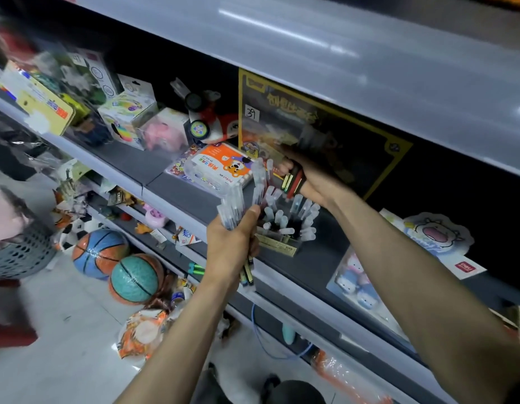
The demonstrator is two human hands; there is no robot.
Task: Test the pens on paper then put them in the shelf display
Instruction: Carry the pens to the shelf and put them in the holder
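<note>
— Pens point(238, 205), where were they? A clear-capped bundle stood fanned in the left hand point(232, 246), fingers wrapped tight around the barrels, in front of the middle shelf point(177, 196).

— And at nine o'clock from that fist?

— Two basketballs point(119, 263) lay on the floor, at about eight o'clock, a grey mesh basket point(20, 252) farther left.

— To the right of the bundle?

— At three o'clock a display box point(282, 243) on the shelf held more capped pens upright. Above it, at one o'clock, the right hand point(305, 176) was closed around a few dark pens point(292, 180) with yellow and green stripes, before a yellow-bordered toy box point(326, 126).
</note>
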